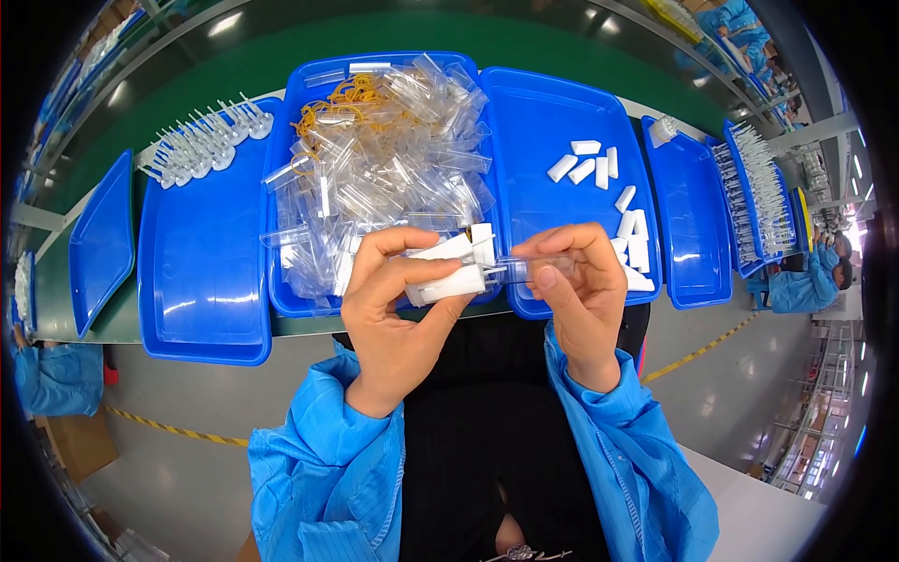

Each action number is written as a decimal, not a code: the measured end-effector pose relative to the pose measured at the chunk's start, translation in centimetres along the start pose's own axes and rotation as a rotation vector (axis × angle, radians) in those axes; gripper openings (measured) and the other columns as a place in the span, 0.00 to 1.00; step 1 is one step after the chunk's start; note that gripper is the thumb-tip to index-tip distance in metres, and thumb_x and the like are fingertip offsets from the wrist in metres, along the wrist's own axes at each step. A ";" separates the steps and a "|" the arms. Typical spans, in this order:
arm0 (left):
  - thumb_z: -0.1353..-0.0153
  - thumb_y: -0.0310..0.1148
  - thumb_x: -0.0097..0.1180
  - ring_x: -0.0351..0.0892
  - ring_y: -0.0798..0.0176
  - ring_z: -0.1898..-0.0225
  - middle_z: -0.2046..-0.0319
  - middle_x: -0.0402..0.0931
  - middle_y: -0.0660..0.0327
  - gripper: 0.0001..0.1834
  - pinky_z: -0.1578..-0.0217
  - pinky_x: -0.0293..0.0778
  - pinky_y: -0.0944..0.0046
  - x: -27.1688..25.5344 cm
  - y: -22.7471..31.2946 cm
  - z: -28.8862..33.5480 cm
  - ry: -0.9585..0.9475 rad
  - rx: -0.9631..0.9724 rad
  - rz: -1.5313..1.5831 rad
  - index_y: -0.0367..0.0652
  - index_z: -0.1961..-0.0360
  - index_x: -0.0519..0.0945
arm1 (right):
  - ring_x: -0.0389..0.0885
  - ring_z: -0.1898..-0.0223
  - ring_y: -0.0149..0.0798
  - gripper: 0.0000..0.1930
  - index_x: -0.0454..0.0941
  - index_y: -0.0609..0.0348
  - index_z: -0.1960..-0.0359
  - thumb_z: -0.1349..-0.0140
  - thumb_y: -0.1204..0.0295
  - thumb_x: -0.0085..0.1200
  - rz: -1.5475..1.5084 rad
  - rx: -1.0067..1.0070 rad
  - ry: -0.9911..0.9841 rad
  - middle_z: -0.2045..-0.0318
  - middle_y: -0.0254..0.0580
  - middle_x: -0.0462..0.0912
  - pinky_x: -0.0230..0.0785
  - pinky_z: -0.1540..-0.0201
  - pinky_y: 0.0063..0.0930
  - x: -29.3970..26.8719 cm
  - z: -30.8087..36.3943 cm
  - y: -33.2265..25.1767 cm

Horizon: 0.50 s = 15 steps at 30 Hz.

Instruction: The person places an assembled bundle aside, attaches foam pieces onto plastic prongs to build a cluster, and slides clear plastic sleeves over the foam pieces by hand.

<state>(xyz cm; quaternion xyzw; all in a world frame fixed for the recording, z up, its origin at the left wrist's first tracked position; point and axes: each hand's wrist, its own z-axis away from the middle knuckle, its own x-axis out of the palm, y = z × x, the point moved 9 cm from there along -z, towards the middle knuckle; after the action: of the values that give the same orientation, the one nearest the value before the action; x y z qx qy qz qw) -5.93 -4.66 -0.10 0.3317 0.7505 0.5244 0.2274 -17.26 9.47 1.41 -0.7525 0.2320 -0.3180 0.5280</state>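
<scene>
My left hand [386,328] is closed around a cluster of white pieces [456,284] with thin pale prongs pointing right. In my right hand [588,304], thumb and fingers pinch a clear plastic sleeve [518,270], whose left end meets or overlaps the prongs; how far they go in, I cannot tell. Both hands are above the near edge of a blue tray [281,201] heaped with clear plastic sleeves [375,178] and orange-yellow rubber bands [354,96]. White blocks [637,251] lie in the blue tray to the right [534,122], close to my right hand.
White pronged parts [211,140] stand at the far end of a left blue tray [201,272]. Another blue tray [693,206] farther right holds a small white part [663,130]; racks of pronged parts [760,192] stand beyond. Co-workers in blue sit at both sides.
</scene>
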 end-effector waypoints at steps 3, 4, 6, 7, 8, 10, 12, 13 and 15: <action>0.56 0.18 0.70 0.78 0.63 0.56 0.56 0.74 0.57 0.15 0.60 0.77 0.67 -0.2 0.0 0.0 0.037 0.004 -0.021 0.40 0.65 0.84 | 0.79 0.53 0.33 0.10 0.71 0.67 0.55 0.37 0.81 0.55 0.018 0.029 -0.023 0.57 0.48 0.81 0.70 0.49 0.25 0.2 0.2 0.2; 0.56 0.18 0.70 0.78 0.63 0.56 0.56 0.74 0.57 0.15 0.60 0.77 0.67 -0.2 -0.1 0.0 0.037 0.001 -0.021 0.40 0.65 0.84 | 0.79 0.53 0.33 0.10 0.71 0.67 0.55 0.37 0.80 0.55 0.050 0.041 -0.024 0.57 0.48 0.81 0.70 0.49 0.25 0.2 0.2 0.3; 0.54 0.15 0.68 0.77 0.62 0.52 0.52 0.71 0.56 0.15 0.55 0.78 0.65 0.2 -0.1 0.1 -0.025 0.023 -0.086 0.38 0.64 0.82 | 0.79 0.53 0.33 0.11 0.71 0.67 0.55 0.37 0.80 0.56 0.082 0.056 -0.026 0.57 0.48 0.80 0.70 0.49 0.25 0.2 0.3 0.5; 0.54 0.15 0.68 0.77 0.62 0.52 0.52 0.71 0.56 0.15 0.55 0.78 0.65 0.1 -0.1 0.1 -0.023 0.022 -0.086 0.38 0.64 0.82 | 0.79 0.53 0.33 0.11 0.71 0.67 0.55 0.38 0.80 0.56 0.082 0.058 -0.026 0.57 0.48 0.81 0.70 0.49 0.26 0.3 0.3 0.6; 0.54 0.15 0.68 0.77 0.62 0.53 0.52 0.71 0.56 0.14 0.55 0.78 0.65 0.1 0.0 0.1 -0.021 0.024 -0.089 0.38 0.65 0.82 | 0.79 0.53 0.33 0.11 0.71 0.67 0.55 0.38 0.80 0.56 0.082 0.060 -0.026 0.57 0.48 0.81 0.70 0.48 0.26 0.3 0.3 0.6; 0.55 0.15 0.68 0.77 0.62 0.53 0.52 0.71 0.57 0.14 0.55 0.78 0.65 0.2 0.1 0.1 -0.018 0.025 -0.092 0.38 0.65 0.82 | 0.79 0.53 0.33 0.11 0.71 0.67 0.56 0.38 0.80 0.56 0.075 0.062 -0.021 0.57 0.48 0.81 0.70 0.48 0.26 0.4 0.4 0.6; 0.55 0.16 0.69 0.77 0.62 0.53 0.53 0.72 0.57 0.14 0.56 0.78 0.66 0.2 0.4 0.0 -0.011 0.057 -0.118 0.38 0.65 0.83 | 0.79 0.53 0.34 0.11 0.71 0.67 0.56 0.38 0.80 0.57 0.068 0.064 -0.014 0.58 0.48 0.81 0.70 0.48 0.27 0.3 0.3 0.7; 0.55 0.16 0.69 0.77 0.62 0.53 0.53 0.72 0.57 0.14 0.56 0.78 0.66 0.2 0.4 -0.1 -0.007 0.055 -0.120 0.38 0.65 0.83 | 0.79 0.55 0.32 0.10 0.71 0.67 0.56 0.38 0.80 0.57 0.065 0.066 -0.016 0.58 0.47 0.81 0.71 0.50 0.25 0.4 0.3 0.8; 0.56 0.16 0.70 0.78 0.62 0.55 0.54 0.72 0.57 0.14 0.58 0.77 0.66 0.0 0.8 -0.1 0.003 0.093 -0.167 0.39 0.65 0.84 | 0.79 0.56 0.31 0.10 0.71 0.66 0.56 0.38 0.79 0.57 0.060 0.070 -0.022 0.58 0.47 0.81 0.71 0.52 0.24 0.4 0.3 1.0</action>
<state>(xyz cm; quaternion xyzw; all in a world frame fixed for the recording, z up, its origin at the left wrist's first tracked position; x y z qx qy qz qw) -5.81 -4.53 0.67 0.2773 0.7996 0.4684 0.2536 -16.81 9.04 0.53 -0.7295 0.2376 -0.3017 0.5659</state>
